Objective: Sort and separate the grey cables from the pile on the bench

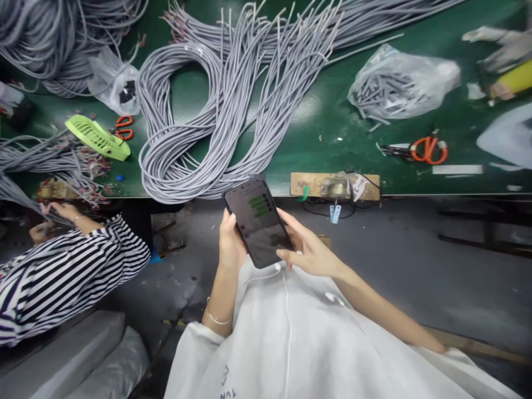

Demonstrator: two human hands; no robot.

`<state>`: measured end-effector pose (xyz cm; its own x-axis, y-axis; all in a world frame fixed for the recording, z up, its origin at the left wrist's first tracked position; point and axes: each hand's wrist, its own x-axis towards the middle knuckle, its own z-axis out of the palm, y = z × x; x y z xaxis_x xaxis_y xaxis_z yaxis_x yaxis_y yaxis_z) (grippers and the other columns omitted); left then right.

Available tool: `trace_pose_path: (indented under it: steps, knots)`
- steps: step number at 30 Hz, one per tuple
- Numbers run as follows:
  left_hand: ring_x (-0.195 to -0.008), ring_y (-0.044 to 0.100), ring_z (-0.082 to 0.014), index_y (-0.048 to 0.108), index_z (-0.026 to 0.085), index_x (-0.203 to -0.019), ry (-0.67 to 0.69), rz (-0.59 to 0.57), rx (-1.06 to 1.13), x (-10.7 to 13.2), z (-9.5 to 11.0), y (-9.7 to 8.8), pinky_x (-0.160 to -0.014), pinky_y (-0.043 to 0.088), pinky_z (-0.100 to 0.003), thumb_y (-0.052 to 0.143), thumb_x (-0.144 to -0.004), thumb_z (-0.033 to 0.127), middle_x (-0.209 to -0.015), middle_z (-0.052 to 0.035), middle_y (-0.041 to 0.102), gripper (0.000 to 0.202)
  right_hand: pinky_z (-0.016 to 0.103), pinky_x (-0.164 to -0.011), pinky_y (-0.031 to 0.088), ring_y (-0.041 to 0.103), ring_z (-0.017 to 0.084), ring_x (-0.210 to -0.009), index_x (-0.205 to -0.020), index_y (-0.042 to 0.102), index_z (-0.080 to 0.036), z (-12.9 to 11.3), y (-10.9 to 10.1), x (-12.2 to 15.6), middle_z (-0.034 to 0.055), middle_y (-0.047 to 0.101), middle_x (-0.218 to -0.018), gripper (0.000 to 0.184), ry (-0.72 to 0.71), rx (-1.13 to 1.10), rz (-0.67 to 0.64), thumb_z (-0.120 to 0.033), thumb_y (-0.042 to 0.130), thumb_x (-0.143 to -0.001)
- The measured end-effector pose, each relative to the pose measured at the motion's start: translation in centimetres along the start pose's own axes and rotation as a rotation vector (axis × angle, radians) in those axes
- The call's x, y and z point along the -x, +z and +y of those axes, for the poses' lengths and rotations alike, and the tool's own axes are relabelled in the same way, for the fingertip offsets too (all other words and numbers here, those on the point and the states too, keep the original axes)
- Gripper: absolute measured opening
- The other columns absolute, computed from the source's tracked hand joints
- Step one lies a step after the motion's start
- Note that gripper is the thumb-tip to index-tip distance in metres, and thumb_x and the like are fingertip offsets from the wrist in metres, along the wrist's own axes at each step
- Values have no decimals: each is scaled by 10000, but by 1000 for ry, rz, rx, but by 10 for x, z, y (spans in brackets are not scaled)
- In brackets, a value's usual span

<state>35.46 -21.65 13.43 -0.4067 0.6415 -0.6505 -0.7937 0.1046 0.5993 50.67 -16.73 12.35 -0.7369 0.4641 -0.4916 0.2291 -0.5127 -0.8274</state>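
A dark smartphone [260, 224] is held in front of my body, just off the near edge of the green table. My left hand [230, 241] wraps the phone's left side, thumb along its edge. On the right side, my right hand [310, 246] supports it, with the thumb over the lower part of the screen. The screen is lit, with several green message bubbles. A white earphone cord [286, 310] hangs below the phone across my white top. Beyond the phone, a large looped bundle of grey cables [208, 149] lies on the table.
Orange-handled scissors [428, 151] and a plastic bag of short grey tube pieces [399, 88] lie on the green table [316, 119]. A wooden board [305, 185] sits at its edge. Left are a lime-green fan-like object [97, 137], red-handled scissors [124, 127] and a co-worker's striped sleeve [83, 266].
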Motion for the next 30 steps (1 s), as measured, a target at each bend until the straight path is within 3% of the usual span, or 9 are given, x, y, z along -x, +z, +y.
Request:
trace_pose_path:
  steps: [3,9,14,21,30]
  knots:
    - [-891,669,-207,655,181,-921,-53,72,23,-4,-1,1,-818,521,-312,529,-783,388,-900,-36,722,279,192,-433,511,529,85,-584,-1517,119,-252,4,-2,2,105,571,-1172,903,28,11,-19,-322,647,-789]
    - [-1027,656,-222,676,171,-989,-140,86,105,-15,4,4,-945,489,-342,361,-914,386,-895,-51,741,389,183,-449,512,505,68,-563,-1518,117,-228,1,-4,1,93,593,-1117,906,20,36,-70,-217,603,-753]
    - [-1078,636,-244,676,162,-983,-214,35,137,-25,4,0,-968,485,-373,358,-913,460,-935,-64,740,442,191,-467,518,497,57,-549,-1518,115,-223,1,-5,0,97,594,-1136,891,25,62,-81,-198,581,-759]
    - [-1077,634,-251,688,156,-886,-217,32,127,-32,3,-5,-970,485,-381,362,-915,471,-937,-78,734,454,219,-455,533,515,77,-546,-1513,156,-253,1,-3,-3,87,607,-1135,875,30,107,-56,-207,590,-755]
    - [-1042,649,-263,674,141,-964,-218,41,130,-25,14,-1,-949,493,-397,332,-912,495,-921,-93,734,495,250,-443,527,556,112,-530,-1515,160,-219,0,3,-3,84,642,-1020,884,57,110,-18,-266,625,-765]
